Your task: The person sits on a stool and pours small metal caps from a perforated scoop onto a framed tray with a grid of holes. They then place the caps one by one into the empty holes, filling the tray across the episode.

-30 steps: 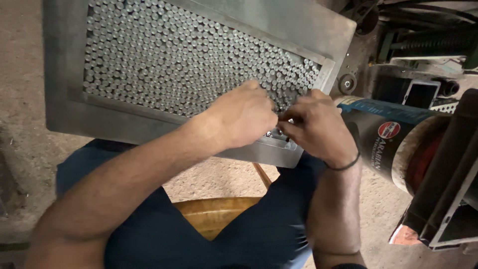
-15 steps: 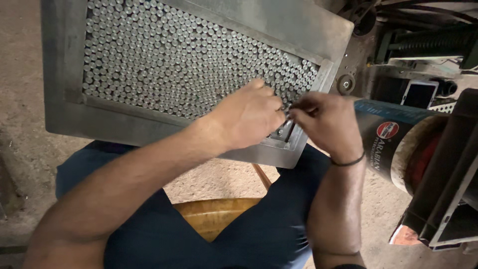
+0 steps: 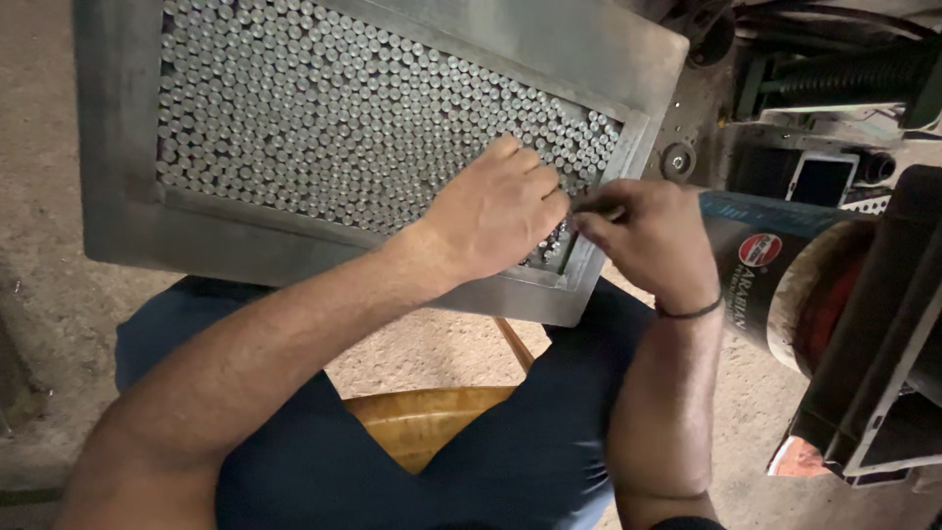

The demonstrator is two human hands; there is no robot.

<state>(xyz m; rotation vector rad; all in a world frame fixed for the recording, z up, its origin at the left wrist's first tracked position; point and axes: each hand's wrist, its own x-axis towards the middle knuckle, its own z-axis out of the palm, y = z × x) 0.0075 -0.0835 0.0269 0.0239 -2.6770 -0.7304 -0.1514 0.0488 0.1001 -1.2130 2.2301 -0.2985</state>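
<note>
A: What sits nearest, at the bottom of the frame?

B: Dark blue trousers [image 3: 549,461] on both legs, and between them a yellow wooden stool seat [image 3: 422,422]. 2 bare forearms rise from there toward the middle.

A: And the hands?

B: The left hand [image 3: 496,211], just right of centre, is curled knuckles up, its fingertips pressed down into the lower right corner of the tray. What they hold, I cannot tell. The right hand [image 3: 653,236] lies just beside it, fingers drawn together in a pinch on a thin metal pin [image 3: 594,206] at the tray's right edge. A dark band [image 3: 692,311] circles that wrist.

A: Where is the tray?

B: The grey metal frame tray [image 3: 123,196] rests tilted across the knees, filling the upper left and centre. It is packed with upright round metal pins [image 3: 343,118], ends up, touching one another.

A: Further off?

B: At right a dark cylindrical can [image 3: 760,275], and beyond it, upper right, a phone [image 3: 822,182] and a black coil spring [image 3: 834,74]. Sandy floor [image 3: 39,285] lies at left.
</note>
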